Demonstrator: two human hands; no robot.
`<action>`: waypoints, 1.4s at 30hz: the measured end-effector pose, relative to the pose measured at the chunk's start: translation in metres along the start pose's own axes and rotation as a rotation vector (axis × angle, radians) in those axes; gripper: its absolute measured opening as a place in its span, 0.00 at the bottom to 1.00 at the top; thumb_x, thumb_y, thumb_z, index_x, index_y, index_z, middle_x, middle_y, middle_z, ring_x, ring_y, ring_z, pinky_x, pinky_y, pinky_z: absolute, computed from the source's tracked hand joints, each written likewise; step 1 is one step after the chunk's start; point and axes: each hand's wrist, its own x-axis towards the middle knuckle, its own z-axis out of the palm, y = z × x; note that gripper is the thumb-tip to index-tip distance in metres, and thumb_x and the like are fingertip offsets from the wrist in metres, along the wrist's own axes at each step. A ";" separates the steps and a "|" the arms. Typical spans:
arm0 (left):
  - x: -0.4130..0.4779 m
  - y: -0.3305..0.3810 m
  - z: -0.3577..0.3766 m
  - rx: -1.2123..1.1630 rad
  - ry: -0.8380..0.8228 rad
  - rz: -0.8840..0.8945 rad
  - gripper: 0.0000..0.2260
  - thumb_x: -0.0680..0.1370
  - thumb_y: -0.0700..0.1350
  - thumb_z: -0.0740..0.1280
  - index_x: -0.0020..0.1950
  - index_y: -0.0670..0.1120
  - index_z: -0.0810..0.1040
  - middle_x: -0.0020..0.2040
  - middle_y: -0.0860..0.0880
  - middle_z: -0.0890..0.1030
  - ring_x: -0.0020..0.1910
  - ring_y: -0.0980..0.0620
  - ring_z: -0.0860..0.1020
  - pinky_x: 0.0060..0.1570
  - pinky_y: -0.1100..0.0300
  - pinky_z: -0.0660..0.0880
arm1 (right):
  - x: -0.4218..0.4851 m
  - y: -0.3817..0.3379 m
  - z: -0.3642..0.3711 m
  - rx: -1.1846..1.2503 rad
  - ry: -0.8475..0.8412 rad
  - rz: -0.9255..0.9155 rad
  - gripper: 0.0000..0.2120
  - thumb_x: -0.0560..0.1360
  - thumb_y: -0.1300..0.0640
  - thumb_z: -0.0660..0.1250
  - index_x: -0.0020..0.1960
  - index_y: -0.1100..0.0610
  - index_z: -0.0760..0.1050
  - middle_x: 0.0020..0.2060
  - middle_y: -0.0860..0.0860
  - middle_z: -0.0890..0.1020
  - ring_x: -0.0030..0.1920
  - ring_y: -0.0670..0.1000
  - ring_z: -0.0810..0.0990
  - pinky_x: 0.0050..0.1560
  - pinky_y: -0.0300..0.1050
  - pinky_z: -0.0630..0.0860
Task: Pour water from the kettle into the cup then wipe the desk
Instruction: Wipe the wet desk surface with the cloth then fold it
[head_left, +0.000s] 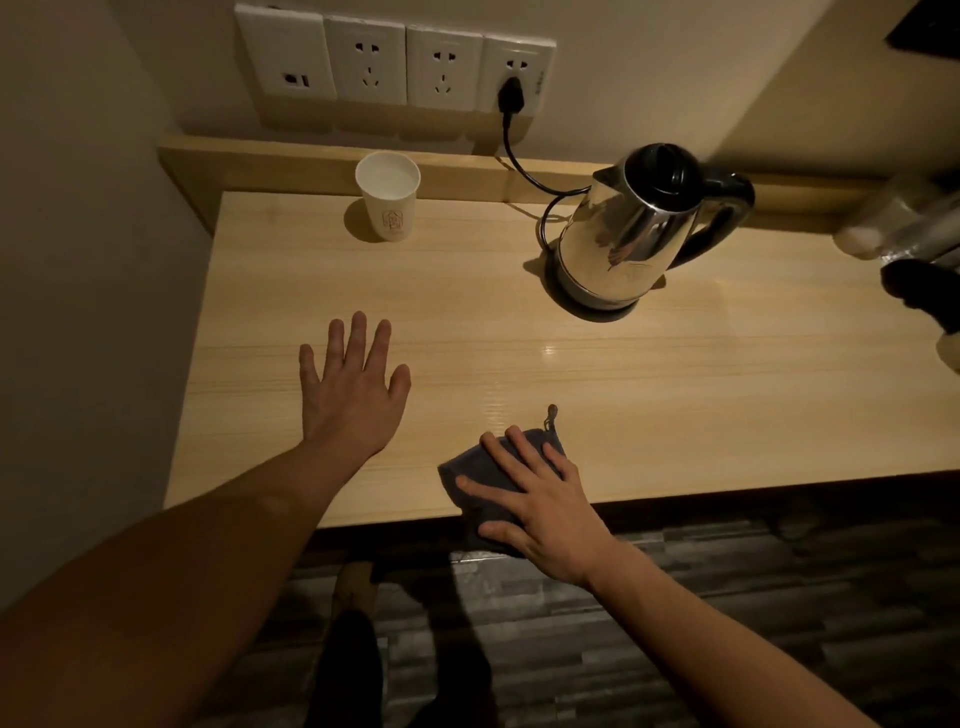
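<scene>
**Desk wipe in progress — cloth at the near edge**

The wooden desk (519, 353) fills mid-frame. The steel kettle (628, 234) stands upright on its base at upper right, corded to the wall socket (514, 78). The left hand (350, 395) lies flat on the desk left of centre, fingers spread, holding nothing. The right hand (540, 499), fingers splayed, presses the dark cloth (470, 480) flat at the desk's near edge — lower centre. The white paper cup (388, 197) stands upright at upper left, well apart from the kettle.
</scene>
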 end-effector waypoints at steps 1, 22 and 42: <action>-0.001 -0.001 0.001 -0.003 -0.020 -0.002 0.32 0.84 0.64 0.40 0.87 0.56 0.40 0.88 0.50 0.40 0.86 0.46 0.38 0.82 0.37 0.38 | -0.007 0.000 -0.002 0.083 -0.039 -0.004 0.25 0.83 0.34 0.52 0.80 0.32 0.57 0.84 0.42 0.44 0.82 0.47 0.33 0.78 0.49 0.34; -0.029 0.064 0.015 -0.026 0.075 0.186 0.32 0.85 0.64 0.43 0.86 0.50 0.56 0.87 0.43 0.56 0.86 0.40 0.55 0.80 0.31 0.54 | 0.177 0.083 -0.142 0.031 0.078 0.241 0.37 0.80 0.27 0.48 0.84 0.41 0.46 0.85 0.49 0.48 0.84 0.55 0.42 0.82 0.64 0.49; -0.020 0.060 0.012 0.031 -0.006 0.127 0.33 0.82 0.67 0.37 0.84 0.56 0.33 0.86 0.50 0.37 0.84 0.48 0.34 0.82 0.37 0.37 | 0.105 0.091 -0.066 0.026 0.273 0.221 0.39 0.73 0.17 0.48 0.80 0.29 0.48 0.85 0.47 0.50 0.84 0.55 0.46 0.79 0.60 0.52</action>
